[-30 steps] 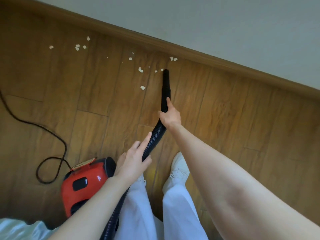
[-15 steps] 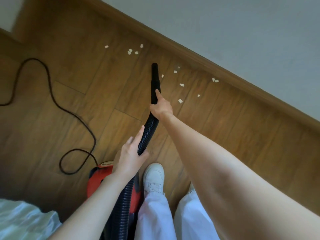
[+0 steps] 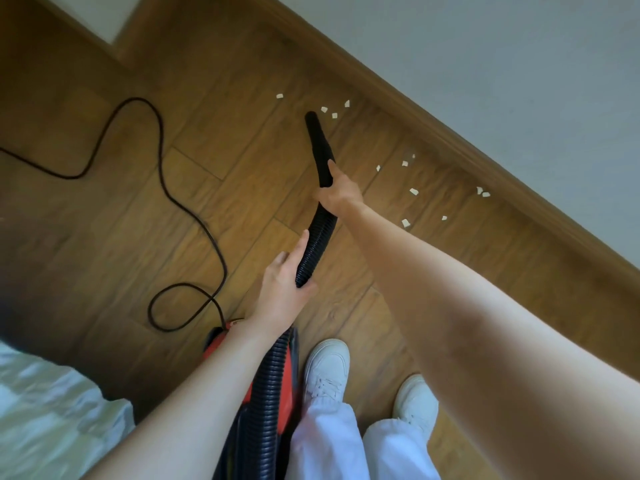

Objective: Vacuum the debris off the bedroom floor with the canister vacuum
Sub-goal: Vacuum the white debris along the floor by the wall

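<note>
The right hand [image 3: 337, 194] is gripping the nozzle [image 3: 318, 147], fingers curled around it, to aim at the scraps [image 3: 329, 111]; the left hand [image 3: 284, 289] is supporting the hose [image 3: 313, 247], forefinger straight along it.

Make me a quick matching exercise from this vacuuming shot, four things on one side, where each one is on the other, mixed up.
Things:
1. nozzle
2. power cord
3. canister
4. paper scraps

Places:
A. looped on the floor, left of the hose
B. under the left forearm, beside the white shoe
C. scattered along the baseboard
D. gripped at its base by the right hand

Pairs: 1-D, 2-A, 3-B, 4-C
</note>
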